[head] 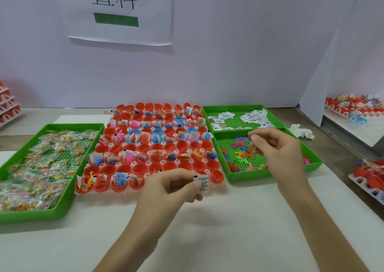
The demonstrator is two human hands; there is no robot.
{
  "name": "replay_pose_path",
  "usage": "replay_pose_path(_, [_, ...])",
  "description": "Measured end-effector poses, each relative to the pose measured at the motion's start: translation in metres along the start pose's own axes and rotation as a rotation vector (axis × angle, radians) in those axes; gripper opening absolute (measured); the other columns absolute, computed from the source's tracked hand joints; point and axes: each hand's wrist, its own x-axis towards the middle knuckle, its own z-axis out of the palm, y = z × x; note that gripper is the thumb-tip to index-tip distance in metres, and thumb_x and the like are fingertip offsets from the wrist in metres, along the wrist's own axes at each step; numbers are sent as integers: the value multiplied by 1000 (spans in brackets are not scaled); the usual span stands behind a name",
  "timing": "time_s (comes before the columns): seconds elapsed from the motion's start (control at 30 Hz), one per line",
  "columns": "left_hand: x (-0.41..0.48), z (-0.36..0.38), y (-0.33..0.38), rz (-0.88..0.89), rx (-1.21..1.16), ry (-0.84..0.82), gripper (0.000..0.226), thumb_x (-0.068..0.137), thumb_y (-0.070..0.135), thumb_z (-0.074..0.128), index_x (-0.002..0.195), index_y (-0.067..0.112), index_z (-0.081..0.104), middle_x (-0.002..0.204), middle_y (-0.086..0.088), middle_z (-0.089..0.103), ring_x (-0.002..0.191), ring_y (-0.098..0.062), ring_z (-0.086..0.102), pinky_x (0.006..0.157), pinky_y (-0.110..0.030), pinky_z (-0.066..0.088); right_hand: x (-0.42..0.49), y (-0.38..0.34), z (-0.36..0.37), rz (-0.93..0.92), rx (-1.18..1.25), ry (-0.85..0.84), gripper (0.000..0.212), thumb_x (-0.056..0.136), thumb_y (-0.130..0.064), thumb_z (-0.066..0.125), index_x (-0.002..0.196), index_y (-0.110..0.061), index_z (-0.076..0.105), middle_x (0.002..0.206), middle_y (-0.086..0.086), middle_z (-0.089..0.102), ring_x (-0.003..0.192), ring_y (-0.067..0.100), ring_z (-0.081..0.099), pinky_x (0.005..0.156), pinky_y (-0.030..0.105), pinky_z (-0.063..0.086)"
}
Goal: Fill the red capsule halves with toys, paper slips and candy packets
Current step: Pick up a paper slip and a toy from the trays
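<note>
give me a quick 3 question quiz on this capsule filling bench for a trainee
1. True or false: the left hand pinches a slip.
2. The right hand is over which tray: A candy, B slips, C toys?
3. Fill in: the candy tray lies to the ___ of the capsules.
Key: 1 true; 2 C, the toy tray; 3 left.

Glossy red plastic capsule halves (170, 165); perforated green plastic trays (276, 175).
</note>
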Motion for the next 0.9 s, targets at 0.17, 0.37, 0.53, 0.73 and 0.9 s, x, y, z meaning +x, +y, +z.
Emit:
replay_pose_path(0.17, [-6, 8, 0, -17, 3, -97, 17, 88, 8, 71, 81, 21, 80, 79, -5, 77, 72, -17, 73, 71, -22, 57, 7, 22, -15, 28, -446, -52, 26, 86, -7, 73, 77, -32, 71, 77, -20, 69, 70, -1, 63, 66, 17, 49])
replay_pose_path(0.37, [-8, 12, 0, -30, -18, -198, 8, 77, 23, 71, 77, 22, 79, 82, -6, 78, 72, -18, 73, 71, -24, 57, 2, 18, -9, 131, -639, -95, 17, 84, -21, 75, 79, -36, 68, 73, -15, 67, 75, 12, 63, 92, 50, 49])
replay_pose_path(0.53, [-9, 16, -3, -58, -22, -250, 10, 77, 20, 71, 81, 12, 76, 83, -8, 78, 71, -18, 73, 69, -22, 55, 3, 16, -8, 202, -640, -171, 14, 78, -30, 82, 81, -34, 69, 67, -9, 68, 74, 10, 63, 94, 49, 48])
replay_pose_path(0.73, [-11, 23, -4, -75, -44, -261, 7, 75, 19, 71, 75, 13, 75, 80, -11, 77, 66, -15, 71, 66, -21, 53, 9, 13, -6, 291, -646, -238, 24, 70, -15, 82, 79, -35, 73, 58, -15, 68, 77, 10, 65, 95, 48, 48])
replay_pose_path(0.9, [-9, 23, -5, -84, -45, -244, 11, 76, 20, 72, 76, 9, 75, 80, -10, 77, 67, -15, 72, 65, -21, 53, 8, 25, -9, 186, -519, -148, 30, 75, -1, 71, 79, -30, 73, 66, -5, 71, 72, 18, 68, 83, 48, 56])
